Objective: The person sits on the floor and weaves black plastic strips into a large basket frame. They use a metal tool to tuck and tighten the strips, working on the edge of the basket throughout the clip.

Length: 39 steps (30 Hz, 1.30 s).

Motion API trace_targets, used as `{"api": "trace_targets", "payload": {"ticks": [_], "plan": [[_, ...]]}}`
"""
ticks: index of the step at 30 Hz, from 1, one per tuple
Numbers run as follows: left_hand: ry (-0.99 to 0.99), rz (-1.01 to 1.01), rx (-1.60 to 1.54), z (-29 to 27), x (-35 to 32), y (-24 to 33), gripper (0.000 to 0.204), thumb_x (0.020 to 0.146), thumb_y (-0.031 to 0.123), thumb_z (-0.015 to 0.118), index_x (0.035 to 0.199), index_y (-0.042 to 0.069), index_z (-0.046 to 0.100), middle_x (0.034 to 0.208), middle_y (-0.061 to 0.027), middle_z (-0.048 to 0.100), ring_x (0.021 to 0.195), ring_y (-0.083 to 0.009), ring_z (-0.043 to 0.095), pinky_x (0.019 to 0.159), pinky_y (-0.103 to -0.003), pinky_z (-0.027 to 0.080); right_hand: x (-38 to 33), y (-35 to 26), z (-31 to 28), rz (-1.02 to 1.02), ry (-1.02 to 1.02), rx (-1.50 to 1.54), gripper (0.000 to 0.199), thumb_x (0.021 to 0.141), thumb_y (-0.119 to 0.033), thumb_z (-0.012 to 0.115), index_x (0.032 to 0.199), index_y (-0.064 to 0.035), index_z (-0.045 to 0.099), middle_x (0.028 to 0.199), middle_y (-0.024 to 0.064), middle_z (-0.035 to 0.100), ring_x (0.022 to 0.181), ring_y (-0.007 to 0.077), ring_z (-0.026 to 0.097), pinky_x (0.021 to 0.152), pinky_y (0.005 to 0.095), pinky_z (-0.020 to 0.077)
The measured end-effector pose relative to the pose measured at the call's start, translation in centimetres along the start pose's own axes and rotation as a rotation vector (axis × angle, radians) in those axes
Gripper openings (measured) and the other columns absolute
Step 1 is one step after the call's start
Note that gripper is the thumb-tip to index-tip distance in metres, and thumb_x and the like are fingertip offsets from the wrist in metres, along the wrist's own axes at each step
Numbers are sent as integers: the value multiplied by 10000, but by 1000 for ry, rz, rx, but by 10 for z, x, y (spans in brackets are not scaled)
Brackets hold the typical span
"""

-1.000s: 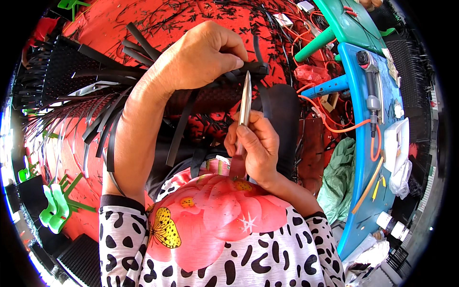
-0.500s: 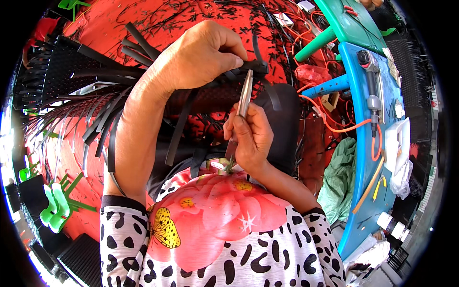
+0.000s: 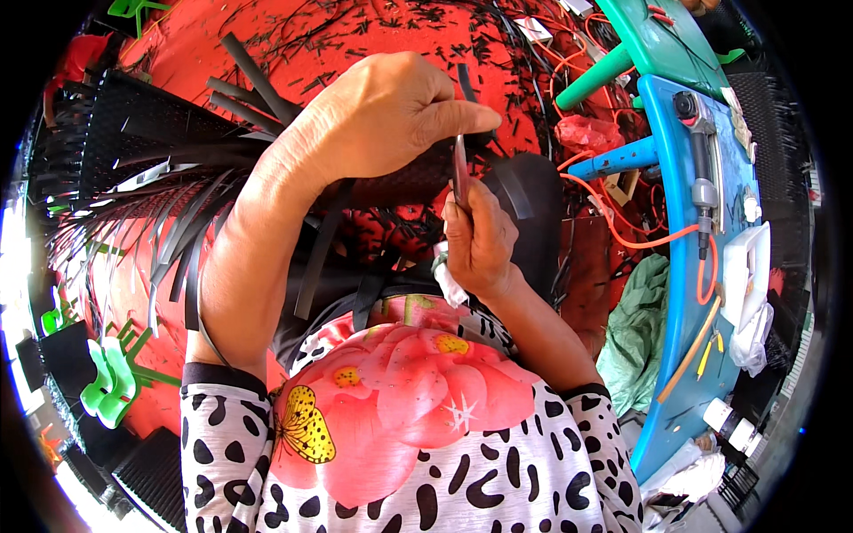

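Observation:
My left hand (image 3: 378, 115) reaches over a black woven panel of flat plastic strips, its fingers closed on a black strip (image 3: 465, 82) whose end stands up past the knuckles. The thumb lies across the top, and the fingertips are hidden behind the hand. Below it, my right hand (image 3: 480, 238) grips a tapered metal tool (image 3: 459, 169), tip upward, close under the left thumb. A white wrap (image 3: 449, 277) hangs out below the right fist. Many loose strip ends (image 3: 191, 226) fan out from the panel, left of my left forearm.
On the right, a blue table (image 3: 662, 151) carries a power tool (image 3: 702, 169) with an orange cord, a white tray (image 3: 746, 271) and a wooden stick (image 3: 689, 348). Beside it stands a green table (image 3: 657, 35). Black scraps litter the red floor (image 3: 293, 44). Green fabric (image 3: 635, 333) lies below the blue table.
My left hand has shifted slightly right and down, its thumb now stretched farther right. My right hand has moved a little right, and the tool has turned to show its narrow side.

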<state>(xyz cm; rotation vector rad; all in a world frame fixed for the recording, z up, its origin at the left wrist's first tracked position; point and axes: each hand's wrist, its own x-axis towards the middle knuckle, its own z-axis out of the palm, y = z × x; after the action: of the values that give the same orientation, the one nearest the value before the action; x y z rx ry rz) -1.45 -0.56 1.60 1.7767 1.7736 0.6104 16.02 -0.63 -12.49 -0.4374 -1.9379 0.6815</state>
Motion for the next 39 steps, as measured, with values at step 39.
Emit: {"api": "trace_targets", "payload": {"ticks": [39], "plan": [[-83,-105,-183,3,1,-5,262,899,217,618,732,15,601,574,58,439,535,-15,376,467,-218,302,94,30,-50,978,-401,1146,319,822,-208,724,1042,-13,602,703,-34,509,526,30,411,436,177,296]]}}
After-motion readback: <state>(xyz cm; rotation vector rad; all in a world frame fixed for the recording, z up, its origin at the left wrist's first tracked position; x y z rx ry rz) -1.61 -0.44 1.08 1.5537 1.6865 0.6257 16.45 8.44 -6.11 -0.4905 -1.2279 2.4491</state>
